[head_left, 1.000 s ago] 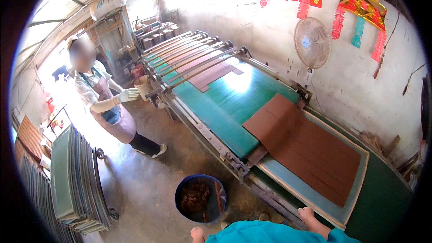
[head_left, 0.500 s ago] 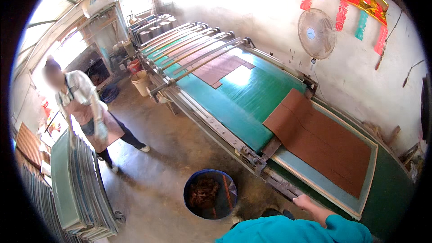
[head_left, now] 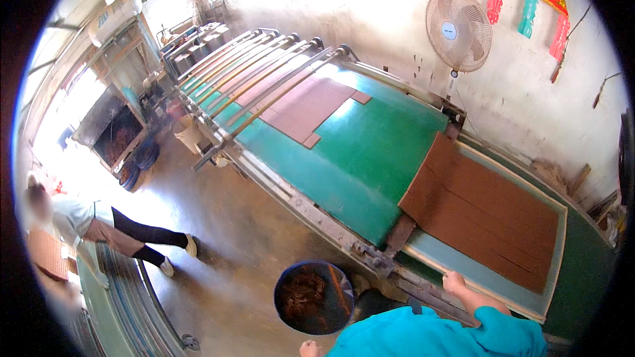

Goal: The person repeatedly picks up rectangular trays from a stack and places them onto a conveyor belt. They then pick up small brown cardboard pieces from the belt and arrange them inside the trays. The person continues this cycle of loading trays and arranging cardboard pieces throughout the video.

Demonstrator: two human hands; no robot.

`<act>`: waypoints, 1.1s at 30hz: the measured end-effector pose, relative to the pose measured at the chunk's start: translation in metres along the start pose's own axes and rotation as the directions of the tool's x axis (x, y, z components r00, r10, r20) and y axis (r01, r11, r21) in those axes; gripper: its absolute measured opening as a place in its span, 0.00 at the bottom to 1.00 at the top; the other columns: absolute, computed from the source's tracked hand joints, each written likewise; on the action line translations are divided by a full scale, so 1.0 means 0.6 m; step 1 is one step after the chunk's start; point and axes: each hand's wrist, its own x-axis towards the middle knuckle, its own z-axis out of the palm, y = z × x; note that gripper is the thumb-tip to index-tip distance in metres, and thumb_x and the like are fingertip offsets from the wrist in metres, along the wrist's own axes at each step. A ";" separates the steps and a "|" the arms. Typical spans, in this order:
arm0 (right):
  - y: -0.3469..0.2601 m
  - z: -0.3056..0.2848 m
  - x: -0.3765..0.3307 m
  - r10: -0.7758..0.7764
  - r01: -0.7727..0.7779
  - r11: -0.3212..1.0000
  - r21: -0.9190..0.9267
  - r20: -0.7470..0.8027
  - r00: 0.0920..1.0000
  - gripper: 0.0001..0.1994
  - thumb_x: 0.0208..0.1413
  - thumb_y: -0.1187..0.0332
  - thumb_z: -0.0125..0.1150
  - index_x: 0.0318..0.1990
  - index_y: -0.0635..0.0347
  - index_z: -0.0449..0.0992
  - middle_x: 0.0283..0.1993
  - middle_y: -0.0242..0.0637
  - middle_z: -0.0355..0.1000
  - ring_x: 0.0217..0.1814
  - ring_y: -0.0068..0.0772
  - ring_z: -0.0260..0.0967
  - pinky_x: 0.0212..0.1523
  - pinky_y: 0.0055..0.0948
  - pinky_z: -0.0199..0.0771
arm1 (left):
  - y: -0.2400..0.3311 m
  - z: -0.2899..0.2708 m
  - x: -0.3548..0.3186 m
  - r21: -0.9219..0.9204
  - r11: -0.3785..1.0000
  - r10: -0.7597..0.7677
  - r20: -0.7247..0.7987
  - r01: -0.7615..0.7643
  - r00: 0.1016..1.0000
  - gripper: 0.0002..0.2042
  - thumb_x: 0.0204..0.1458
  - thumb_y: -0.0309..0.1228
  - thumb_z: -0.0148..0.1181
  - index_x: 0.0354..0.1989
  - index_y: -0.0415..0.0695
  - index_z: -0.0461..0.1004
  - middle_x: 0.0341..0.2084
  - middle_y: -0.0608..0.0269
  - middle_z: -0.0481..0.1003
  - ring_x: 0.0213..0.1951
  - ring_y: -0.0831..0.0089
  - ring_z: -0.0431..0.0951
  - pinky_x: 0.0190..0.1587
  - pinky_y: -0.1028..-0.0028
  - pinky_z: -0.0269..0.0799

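Note:
My right hand (head_left: pixel 454 282) is curled closed at the near edge of a pale-framed, blue-grey panel (head_left: pixel 423 248); whether it grips that edge is hidden. A large brown sheet (head_left: pixel 489 218) with lengthwise cut lines lies on the panel. Its far-left end rises onto the end of the green conveyor belt (head_left: pixel 357 172). Low in view, my left hand (head_left: pixel 309 348) looks curled, partly cut off by the lower edge, and what it holds, if anything, cannot be made out. It is nearest a dark round tub (head_left: pixel 291 320) with brown scraps inside.
Metal bars (head_left: pixel 278 96) cross the belt's far part above more sheets (head_left: pixel 307 109). A fan (head_left: pixel 458 30) stands by the wall. At left, a co-worker (head_left: pixel 86 215) leans over stacked framed panels (head_left: pixel 129 291). A pale bucket (head_left: pixel 188 135) is beside the machine.
My right hand has moved from the machine's side rail to the framed panel's edge. My left hand has come into view. The co-worker now bends over the stacked panels. The whole view has shifted.

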 end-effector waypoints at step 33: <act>-0.580 -0.307 0.670 -0.471 0.726 0.687 0.032 -0.740 0.479 0.13 0.48 0.66 0.58 0.42 0.58 0.72 0.41 0.37 0.68 0.42 0.40 0.66 0.40 0.35 0.69 | 0.989 0.351 0.392 0.303 0.522 0.723 0.339 -0.798 0.602 0.12 0.48 0.22 0.54 0.42 0.35 0.69 0.48 0.49 0.67 0.47 0.59 0.71 0.49 0.67 0.66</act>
